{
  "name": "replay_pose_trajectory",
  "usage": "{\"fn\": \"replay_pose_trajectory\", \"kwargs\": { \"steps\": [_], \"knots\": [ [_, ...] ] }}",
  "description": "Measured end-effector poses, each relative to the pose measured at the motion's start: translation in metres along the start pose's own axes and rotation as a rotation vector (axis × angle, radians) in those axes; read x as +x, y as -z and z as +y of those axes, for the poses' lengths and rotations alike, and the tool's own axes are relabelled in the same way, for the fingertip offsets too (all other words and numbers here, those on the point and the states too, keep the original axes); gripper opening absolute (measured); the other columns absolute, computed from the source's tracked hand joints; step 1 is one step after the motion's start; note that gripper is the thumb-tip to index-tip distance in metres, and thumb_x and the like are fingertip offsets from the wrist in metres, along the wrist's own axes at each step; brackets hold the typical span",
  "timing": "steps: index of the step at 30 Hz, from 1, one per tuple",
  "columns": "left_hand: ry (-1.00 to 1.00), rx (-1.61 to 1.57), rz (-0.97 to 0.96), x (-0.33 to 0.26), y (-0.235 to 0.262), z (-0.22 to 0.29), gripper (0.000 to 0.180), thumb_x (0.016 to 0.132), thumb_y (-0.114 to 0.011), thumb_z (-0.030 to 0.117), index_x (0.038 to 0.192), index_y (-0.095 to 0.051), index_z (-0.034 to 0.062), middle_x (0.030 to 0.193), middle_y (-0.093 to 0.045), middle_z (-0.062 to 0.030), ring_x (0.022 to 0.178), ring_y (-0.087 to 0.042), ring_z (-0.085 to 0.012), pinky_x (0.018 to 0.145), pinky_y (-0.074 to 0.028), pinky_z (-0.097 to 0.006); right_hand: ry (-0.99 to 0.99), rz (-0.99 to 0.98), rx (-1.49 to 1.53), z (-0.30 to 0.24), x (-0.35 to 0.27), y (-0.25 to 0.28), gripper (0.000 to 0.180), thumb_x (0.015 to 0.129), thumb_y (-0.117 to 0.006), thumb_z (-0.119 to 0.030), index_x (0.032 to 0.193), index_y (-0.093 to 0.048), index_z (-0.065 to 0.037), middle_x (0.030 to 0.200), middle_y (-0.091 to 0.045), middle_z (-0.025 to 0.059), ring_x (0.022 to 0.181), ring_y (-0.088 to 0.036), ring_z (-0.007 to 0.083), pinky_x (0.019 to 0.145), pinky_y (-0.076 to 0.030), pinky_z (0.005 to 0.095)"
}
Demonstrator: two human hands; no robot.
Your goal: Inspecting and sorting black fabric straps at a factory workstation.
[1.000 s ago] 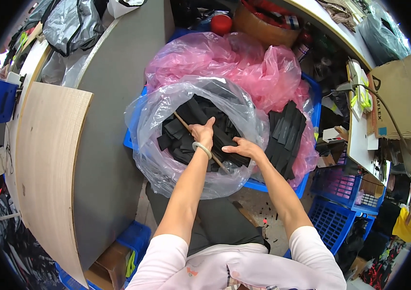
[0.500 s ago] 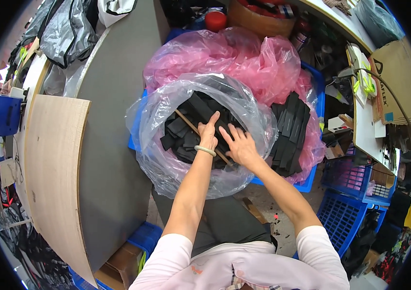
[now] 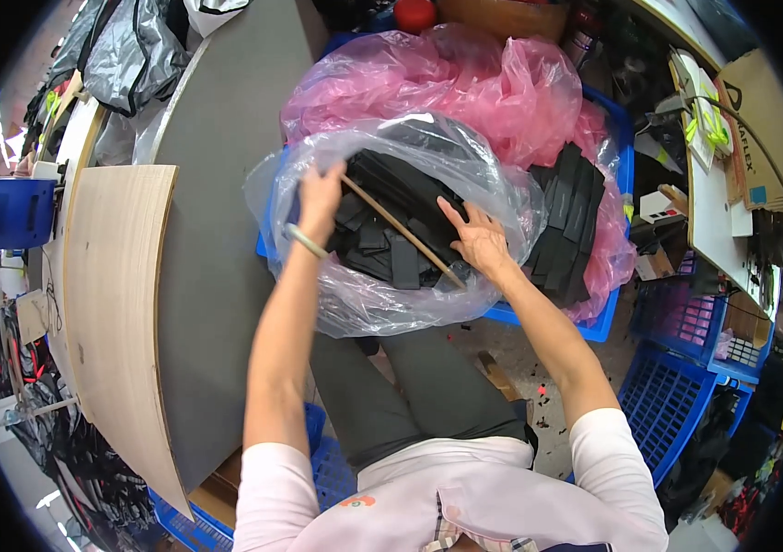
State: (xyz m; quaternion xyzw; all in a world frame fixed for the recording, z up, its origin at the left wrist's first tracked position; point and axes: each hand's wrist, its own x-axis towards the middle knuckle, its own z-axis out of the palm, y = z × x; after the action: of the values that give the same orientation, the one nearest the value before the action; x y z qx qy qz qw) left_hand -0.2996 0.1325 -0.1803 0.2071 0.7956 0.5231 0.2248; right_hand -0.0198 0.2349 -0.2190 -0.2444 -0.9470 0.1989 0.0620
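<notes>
A clear plastic bag (image 3: pixel 382 317) lies spread open in front of me, with black flat strips and pieces (image 3: pixel 368 235) inside. A thin wooden stick (image 3: pixel 401 225) slants across them, from upper left to lower right. My left hand (image 3: pixel 321 198), with a pale bangle (image 3: pixel 306 241) at its wrist, is at the bag's left side, beside the stick's upper end. Blur hides whether its fingers grip anything. My right hand (image 3: pixel 483 244) is open, fingers apart, over the right side of the black pieces and the bag's inner edge.
A blue tub (image 3: pixel 617 313) holds the bag, a crumpled pink bag (image 3: pixel 447 74) and more black strips (image 3: pixel 566 230) at right. A grey tabletop (image 3: pixel 217 276) with a curved wooden board (image 3: pixel 120 304) stands at left. Blue crates (image 3: pixel 667 405) stand at lower right.
My left hand has moved left, from the middle of the black pieces to the bag's left side. My right hand stays on the right, fingers still spread. The whole view has shifted slightly.
</notes>
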Motion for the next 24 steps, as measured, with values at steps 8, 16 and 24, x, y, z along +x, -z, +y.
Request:
{"fn": "replay_pose_trajectory", "kwargs": {
  "steps": [8,16,24],
  "knots": [
    [0.017,0.088,-0.213,-0.083,0.015,0.016,0.067,0.089,-0.05,0.046,0.128,-0.042,-0.0083,0.124,-0.052,-0.0233,0.118,-0.047,-0.0291,0.1,-0.034,-0.034,-0.031,-0.002,0.29,-0.088,-0.027,-0.012,0.026,0.075,-0.067,-0.024,0.082,-0.055,-0.002,0.091,-0.062,0.0166,0.078,-0.061,0.0368,0.07,-0.05,0.042],
    [0.283,-0.222,-0.102,-0.199,0.037,0.013,0.057,0.088,-0.059,0.032,0.13,-0.041,-0.0028,0.117,-0.051,-0.0098,0.106,-0.05,-0.0192,0.086,-0.043,-0.034,-0.379,0.159,0.237,-0.106,-0.023,-0.057,0.026,0.073,-0.066,-0.021,0.082,-0.055,0.0,0.086,-0.062,0.0186,0.075,-0.063,0.0392,0.067,-0.049,0.0487],
    [0.334,-0.696,-0.313,-0.244,0.035,0.046,0.038,0.082,-0.068,0.016,0.112,-0.051,-0.0008,0.105,-0.06,-0.0109,0.093,-0.06,-0.0178,0.078,-0.049,-0.032,-0.224,-0.091,1.485,-0.136,-0.084,0.081,0.014,0.078,-0.065,-0.009,0.09,-0.063,-0.001,0.073,-0.062,0.0019,0.061,-0.056,0.0084,0.053,-0.047,0.023]
  ]
}}
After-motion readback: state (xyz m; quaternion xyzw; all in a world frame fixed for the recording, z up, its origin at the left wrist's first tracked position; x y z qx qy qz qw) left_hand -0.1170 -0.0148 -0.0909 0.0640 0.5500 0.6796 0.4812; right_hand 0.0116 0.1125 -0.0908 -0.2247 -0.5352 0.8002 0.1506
